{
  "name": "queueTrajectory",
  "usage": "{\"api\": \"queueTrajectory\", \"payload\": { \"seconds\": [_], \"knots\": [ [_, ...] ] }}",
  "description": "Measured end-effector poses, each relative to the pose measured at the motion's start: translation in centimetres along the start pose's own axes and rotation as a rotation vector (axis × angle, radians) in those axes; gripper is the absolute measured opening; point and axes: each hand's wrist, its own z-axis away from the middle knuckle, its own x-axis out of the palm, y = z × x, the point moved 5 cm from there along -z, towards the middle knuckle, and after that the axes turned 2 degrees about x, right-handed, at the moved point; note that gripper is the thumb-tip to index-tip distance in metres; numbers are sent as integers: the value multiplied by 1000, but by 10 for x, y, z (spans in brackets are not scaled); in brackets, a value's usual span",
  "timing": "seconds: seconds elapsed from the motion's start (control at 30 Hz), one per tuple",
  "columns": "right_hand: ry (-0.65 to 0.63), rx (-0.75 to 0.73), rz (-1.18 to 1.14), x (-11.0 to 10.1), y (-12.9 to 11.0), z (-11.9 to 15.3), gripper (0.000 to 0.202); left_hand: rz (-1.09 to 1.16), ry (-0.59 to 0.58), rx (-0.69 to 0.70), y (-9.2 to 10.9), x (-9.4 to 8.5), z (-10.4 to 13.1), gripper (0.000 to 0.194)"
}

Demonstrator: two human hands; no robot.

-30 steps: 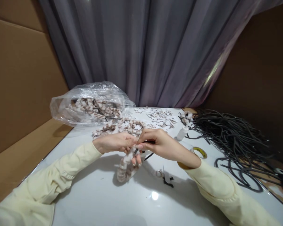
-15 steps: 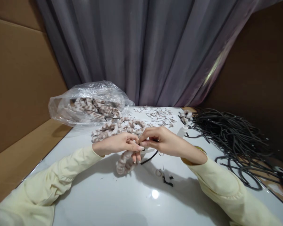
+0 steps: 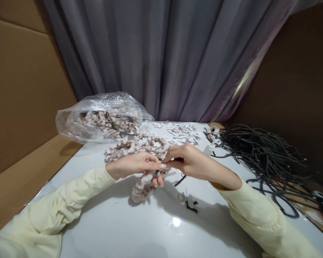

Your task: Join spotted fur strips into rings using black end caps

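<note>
Between both hands (image 3: 161, 165), fuzzy striped scrunchie (image 3: 141, 187), pinched.

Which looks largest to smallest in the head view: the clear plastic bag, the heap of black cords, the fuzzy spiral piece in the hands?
1. heap of black cords, spreading widest.
2. clear plastic bag, somewhat smaller, though it lies farther away.
3. fuzzy brown-and-white spiral piece, smallest, pinched by the left hand and right hand.

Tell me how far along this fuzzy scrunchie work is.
Done, it seems: a pile of finished fuzzy loops and more in the plastic bag. In hand: the left hand and right hand pinch a fuzzy piece with a black cord end trailing. Left: a large heap of black cords on the table.
</note>
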Motion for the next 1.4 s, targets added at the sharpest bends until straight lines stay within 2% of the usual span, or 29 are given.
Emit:
{"api": "queueTrajectory", "payload": {
  "seconds": [0.23, 0.33, 0.43, 0.57, 0.67, 0.77, 0.87, 1.0, 1.2, 1.4],
  "knots": [
    [-31, -24, 40, -2, 1, 1, 19, 3, 11, -38, -3, -1, -1, 30],
    [-60, -35, 89, -3, 1, 5, 20, -71, 35, -39, -4, 0, -1, 27],
    [-58, -40, 161, -5, -1, 9, 23, -282, 107, 21, -3, 2, 0, 20],
    [-40, -49, 270, -5, -5, 13, 27, -689, 216, 202, 4, 5, 5, 15],
    [17, -96, 359, -5, -6, 13, 28, -847, 241, 292, 3, 9, 7, 13],
    [58, -112, 445, -4, 0, 9, 28, -891, 242, 309, 2, 12, 7, 15],
    [42, -129, 479, -1, 6, 5, 28, -901, 253, 339, 2, 15, 7, 15],
    [18, -149, 459, 3, 11, 0, 32, -889, 306, 383, 1, 17, 8, 6],
    [44, -192, 399, 7, 20, -3, 34, -901, 319, 372, -1, 18, 9, 32],
    [112, -276, 302, 12, 32, -8, 24, -924, 306, 483, 2, 21, 9, 17]
  ]
}}
